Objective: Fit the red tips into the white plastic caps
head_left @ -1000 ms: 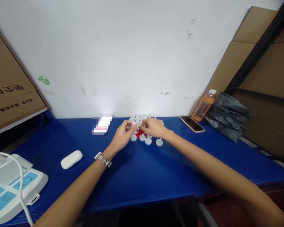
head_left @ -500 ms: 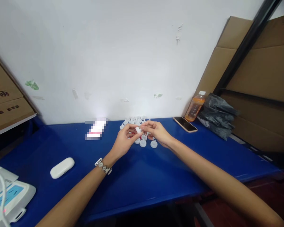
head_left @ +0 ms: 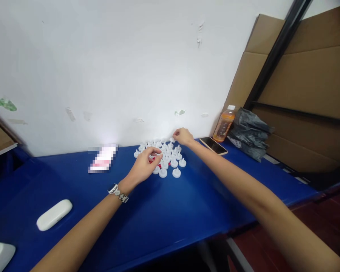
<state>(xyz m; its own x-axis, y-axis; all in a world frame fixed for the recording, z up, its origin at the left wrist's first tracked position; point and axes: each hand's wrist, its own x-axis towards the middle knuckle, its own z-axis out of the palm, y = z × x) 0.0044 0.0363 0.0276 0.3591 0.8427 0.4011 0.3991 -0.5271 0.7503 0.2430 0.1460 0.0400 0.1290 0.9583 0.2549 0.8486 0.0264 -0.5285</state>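
Observation:
A cluster of small white plastic caps with thin spouts sits on the blue tabletop by the wall. My left hand is at the near left side of the cluster, thumb and fingers curled towards each other. Something whitish shows between them, but I cannot make out what it is against the caps behind. Small red pieces show among the caps beside the left thumb. At the back right of the cluster, my right hand has its fingertips pinched together at the spout of a white cap.
A phone, a bottle of orange drink and a black plastic bag lie to the right. On the left are a white oval case, a pixelated item and part of a white power strip.
My hands have moved apart from the small white piece they were both holding. The right hand has reached to the back of the cluster. The view has shifted to the right.

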